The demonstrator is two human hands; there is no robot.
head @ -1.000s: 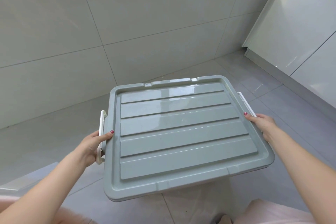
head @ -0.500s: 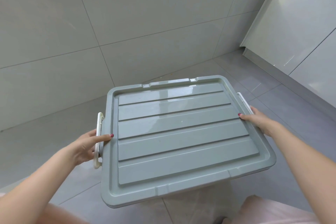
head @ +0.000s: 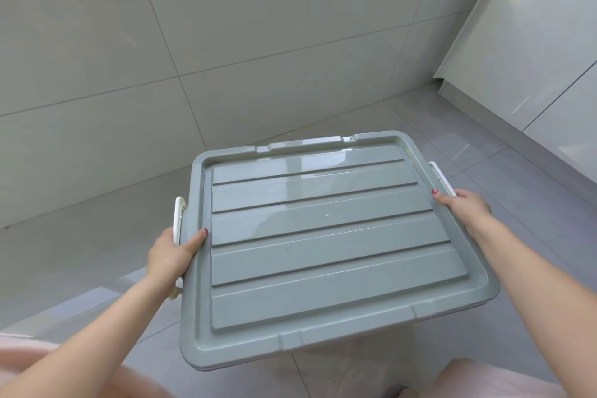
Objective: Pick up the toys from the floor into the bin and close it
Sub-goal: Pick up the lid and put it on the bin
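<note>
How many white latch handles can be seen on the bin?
2. One white latch handle sits on the bin's left side, gripped by the left hand; the other is on the right side, by the right hand. The grey lid may hide others.

A home: tiled floor (head: 484,171), tiled wall (head: 226,26), glossy white cabinets (head: 533,42).

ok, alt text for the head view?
Grey ribbed lid covers a storage bin, seen from above. The left hand grips the white left latch; the right hand grips the white right latch. Grey floor tiles around.
</note>
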